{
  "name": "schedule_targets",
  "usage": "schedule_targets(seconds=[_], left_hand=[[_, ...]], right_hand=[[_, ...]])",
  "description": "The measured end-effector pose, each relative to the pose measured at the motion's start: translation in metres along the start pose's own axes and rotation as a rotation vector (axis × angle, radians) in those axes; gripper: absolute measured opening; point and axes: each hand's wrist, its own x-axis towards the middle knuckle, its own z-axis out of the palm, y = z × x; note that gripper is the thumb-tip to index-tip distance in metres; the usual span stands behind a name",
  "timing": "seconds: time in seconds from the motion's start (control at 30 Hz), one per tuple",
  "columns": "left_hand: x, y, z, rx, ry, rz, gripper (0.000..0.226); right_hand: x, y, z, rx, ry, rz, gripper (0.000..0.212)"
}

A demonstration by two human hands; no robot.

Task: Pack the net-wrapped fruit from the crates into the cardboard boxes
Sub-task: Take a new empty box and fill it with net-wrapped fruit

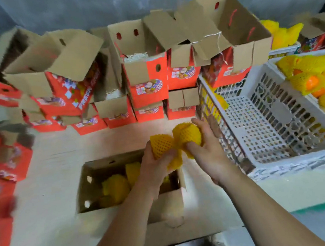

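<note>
Both forearms are bare, with no sleeves, watch or rings showing on the left hand (154,169) or right hand (207,154).

Two fruits in yellow foam net (176,141) held above an open cardboard box (94,166), more netted fruit (116,187) inside it, white plastic crate (258,124) beside, far crate (299,56) full

2 hands (154,171) (211,153), 2 netted fruits held (161,146) (189,135), 2 white crates (257,117) (313,79), 1 open box in the lower centre (128,186), stacked red boxes too many to count (147,80).
</note>
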Motion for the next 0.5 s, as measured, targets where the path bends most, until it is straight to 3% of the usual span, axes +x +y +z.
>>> schedule_targets(seconds=[0.13,0.23,0.4,0.5], left_hand=[[-0.020,0.012,-0.080,-0.029,0.023,-0.013,0.042],[-0.030,0.020,-0.133,-0.049,0.096,0.022,0.044],[-0.038,0.008,-0.183,-0.544,0.257,-0.226,0.044],[-0.030,0.008,-0.185,-0.390,0.287,-0.189,0.052]], right_hand=[[-0.016,0.001,0.072,0.090,0.017,0.146,0.059],[-0.021,0.006,0.105,0.012,0.043,0.140,0.061],[-0.013,0.033,0.139,-0.645,-0.121,0.154,0.065],[-0.004,0.041,0.146,-0.832,-0.228,0.374,0.054]])
